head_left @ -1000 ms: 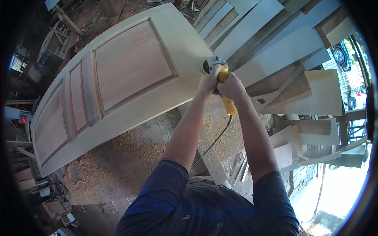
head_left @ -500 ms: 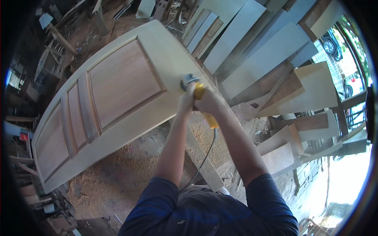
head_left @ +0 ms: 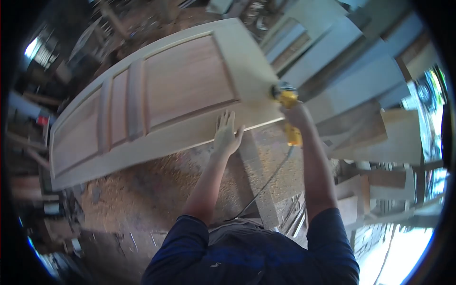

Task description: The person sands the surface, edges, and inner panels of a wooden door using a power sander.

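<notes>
A pale wooden panelled door [head_left: 190,124] lies slantwise in front of me, with recessed reddish panels framed by moulding. My right hand [head_left: 295,115] is wrapped around a yellow angle grinder [head_left: 288,98], whose head is at the door's right end. Whether its disc touches the wood, I cannot tell. A dark cord [head_left: 269,181] runs from the grinder back toward my body. Fingers outstretched, my left hand [head_left: 227,134] rests on the door's near edge and holds nothing.
Several boards [head_left: 354,80] lean in rows on the right. Beneath the door is a work surface [head_left: 156,190] strewn with wood shavings, with a beam [head_left: 254,175] on it. Wood scraps [head_left: 35,187] are piled at the left.
My left hand has let go of the grinder and now lies on the door's near edge. The right hand has carried the grinder rightward to the door's end. The view has shifted.
</notes>
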Demonstrator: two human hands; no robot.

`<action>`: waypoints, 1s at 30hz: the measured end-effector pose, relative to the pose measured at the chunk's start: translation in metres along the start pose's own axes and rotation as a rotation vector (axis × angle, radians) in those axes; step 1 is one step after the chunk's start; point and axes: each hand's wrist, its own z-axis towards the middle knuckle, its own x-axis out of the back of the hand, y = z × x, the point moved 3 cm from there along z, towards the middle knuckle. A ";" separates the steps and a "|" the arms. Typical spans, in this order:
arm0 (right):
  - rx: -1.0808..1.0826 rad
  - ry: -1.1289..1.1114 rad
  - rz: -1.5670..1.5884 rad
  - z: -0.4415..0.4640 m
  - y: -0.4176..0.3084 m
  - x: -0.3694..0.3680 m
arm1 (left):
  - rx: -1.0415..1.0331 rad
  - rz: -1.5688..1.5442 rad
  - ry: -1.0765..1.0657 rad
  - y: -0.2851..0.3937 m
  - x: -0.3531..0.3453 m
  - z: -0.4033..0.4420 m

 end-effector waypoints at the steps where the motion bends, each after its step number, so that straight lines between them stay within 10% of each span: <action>1: 0.072 0.061 -0.009 0.005 0.012 0.001 | 0.040 0.161 -0.049 -0.013 0.012 -0.014; 14: 0.046 -0.034 0.056 -0.088 -0.047 -0.085 | 0.518 0.445 0.018 -0.207 0.183 -0.113; 20: 0.138 -0.051 0.007 -0.156 -0.154 -0.171 | 0.422 0.347 0.141 -0.256 0.250 -0.148; 30: 0.117 -0.376 -0.051 -0.214 -0.317 -0.330 | 0.719 -1.025 -0.151 -0.217 0.253 -0.176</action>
